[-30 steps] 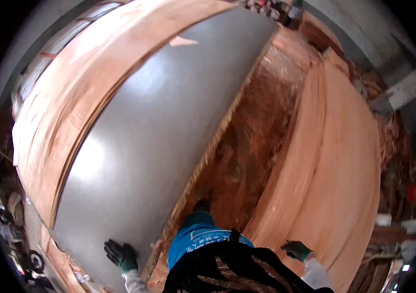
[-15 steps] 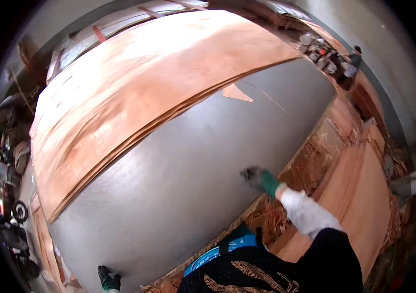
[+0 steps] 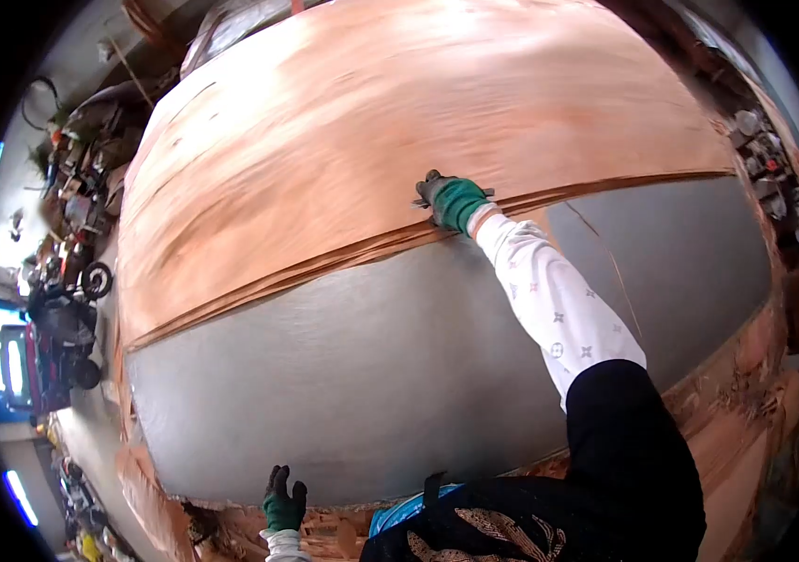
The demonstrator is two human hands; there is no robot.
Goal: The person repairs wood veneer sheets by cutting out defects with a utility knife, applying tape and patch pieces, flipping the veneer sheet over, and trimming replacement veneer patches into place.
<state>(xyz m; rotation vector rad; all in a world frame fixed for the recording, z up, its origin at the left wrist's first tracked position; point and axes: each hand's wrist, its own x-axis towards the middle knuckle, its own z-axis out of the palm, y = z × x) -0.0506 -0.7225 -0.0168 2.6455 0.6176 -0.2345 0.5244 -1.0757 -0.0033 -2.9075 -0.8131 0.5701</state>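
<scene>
My right hand [image 3: 454,201], in a green and dark-grey glove, reaches to the front edge of the wood veneer sheets [image 3: 399,122]. Its fingers are closed round a thin grey tool, whose ends poke out on both sides; the kind cannot be made out. Beneath the veneer edge lies a smooth grey board [image 3: 343,375]. My left hand [image 3: 284,498], gloved alike, is at the board's near edge with fingers apart, holding nothing. A thin wood strip [image 3: 610,258] rests on the board's right part. Most of a pale veneer scrap is hidden by my right arm.
Torn veneer scraps [image 3: 737,412] line the near right side. On the left, a parked vehicle [image 3: 29,361], a wheel [image 3: 97,279] and piled clutter [image 3: 81,187] stand on the floor. More objects [image 3: 767,169] sit beyond the far right corner.
My right hand has moved forward from the grey board to the veneer edge. My left hand now shows its fingers spread at the near edge. The view has turned left.
</scene>
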